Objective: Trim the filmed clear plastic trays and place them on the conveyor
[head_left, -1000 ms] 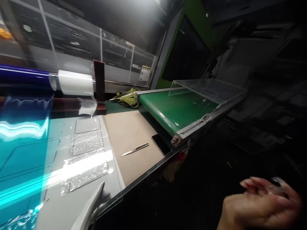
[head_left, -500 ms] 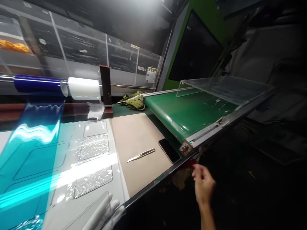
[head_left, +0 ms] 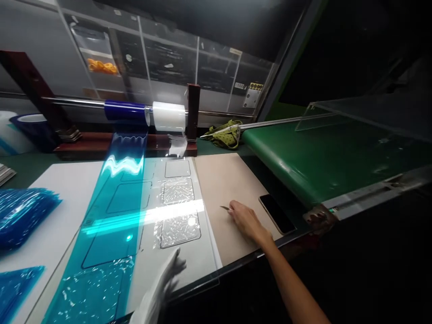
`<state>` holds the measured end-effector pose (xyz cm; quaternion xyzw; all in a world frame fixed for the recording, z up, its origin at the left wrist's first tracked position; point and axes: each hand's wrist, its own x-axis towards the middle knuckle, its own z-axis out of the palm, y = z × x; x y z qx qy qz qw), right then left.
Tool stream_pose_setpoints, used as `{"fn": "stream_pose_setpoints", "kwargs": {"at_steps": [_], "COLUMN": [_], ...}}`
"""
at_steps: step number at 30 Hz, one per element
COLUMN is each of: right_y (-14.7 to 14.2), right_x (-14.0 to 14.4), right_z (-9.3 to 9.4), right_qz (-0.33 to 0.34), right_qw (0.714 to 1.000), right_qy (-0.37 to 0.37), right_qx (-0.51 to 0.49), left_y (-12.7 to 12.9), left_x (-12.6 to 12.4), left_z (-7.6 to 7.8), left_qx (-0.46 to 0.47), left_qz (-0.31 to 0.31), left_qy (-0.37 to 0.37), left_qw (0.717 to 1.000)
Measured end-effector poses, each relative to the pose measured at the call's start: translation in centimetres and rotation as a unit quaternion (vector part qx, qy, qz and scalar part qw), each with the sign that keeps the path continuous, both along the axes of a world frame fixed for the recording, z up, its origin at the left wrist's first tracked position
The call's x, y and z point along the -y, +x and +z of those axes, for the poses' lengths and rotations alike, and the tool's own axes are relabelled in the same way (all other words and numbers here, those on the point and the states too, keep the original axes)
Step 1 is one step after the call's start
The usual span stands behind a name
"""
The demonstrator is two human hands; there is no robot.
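Observation:
My bare right hand (head_left: 248, 221) rests on the tan board, its fingers closed around a slim craft knife (head_left: 224, 208). The blade tip points left out of the grip, and the rest of the knife is hidden under the fingers. In a white glove, my left hand (head_left: 162, 281) is near the front table edge, fingers stretched out and nothing seen in them. Close beside it lies a clear film strip (head_left: 178, 225) with black outlines under it. Further left, a blue film strip (head_left: 124, 202) runs down from a blue roll (head_left: 124, 110).
A white film roll (head_left: 168, 116) shares the rod with the blue one. A phone (head_left: 276, 213) lies right of the tan board (head_left: 216, 171). Beyond it is a green conveyor belt (head_left: 286, 153) with a clear cover (head_left: 364, 112). Blue film stacks (head_left: 27, 213) sit at left.
My right hand has come in from beyond the table edge and closed on the craft knife. The view has swung left. My left hand remains near the front edge.

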<state>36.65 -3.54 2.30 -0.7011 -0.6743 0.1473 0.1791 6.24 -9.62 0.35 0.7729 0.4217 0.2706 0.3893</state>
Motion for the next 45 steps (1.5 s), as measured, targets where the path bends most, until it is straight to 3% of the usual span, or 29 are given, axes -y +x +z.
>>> {"fn": "stream_pose_setpoints", "kwargs": {"at_steps": [4,7,11,18,24,32,39,45], "right_y": [-3.4,-6.8,-9.4,-9.7,-10.2,-9.2,-9.4,-8.7], "right_x": [5.3,9.3,11.9,12.4,12.4,13.1,13.6,13.6], "right_z": [2.6,4.8,5.5,4.5,5.4,2.5,2.1,0.6], "right_qz": [0.021,0.049,0.059,-0.025,-0.022,0.036,-0.011,0.026], "right_qw": [0.995,0.961,0.939,0.922,0.937,0.943,0.947,0.943], "right_qy": [-0.030,-0.090,-0.124,-0.252,-0.201,-0.166,-0.139,-0.150], "right_qx": [-0.093,-0.255,-0.316,-0.292,-0.286,-0.286,-0.290,-0.296], "left_y": [-0.4,0.1,0.9,1.7,2.2,3.1,3.8,4.6], "left_x": [-1.1,-2.1,-2.5,-2.5,-2.2,-2.3,-2.9,-2.9], "left_z": [2.0,3.2,3.6,4.2,4.8,4.6,4.9,4.0], "left_qx": [-0.075,-0.126,-0.147,-0.157,-0.144,-0.150,-0.168,-0.172], "left_qz": [-0.018,-0.049,-0.072,-0.101,-0.111,-0.112,-0.131,-0.126], "left_qy": [0.086,0.142,0.165,0.164,0.154,0.144,0.172,0.186], "left_qw": [0.993,0.981,0.973,0.969,0.971,0.972,0.962,0.959]}}
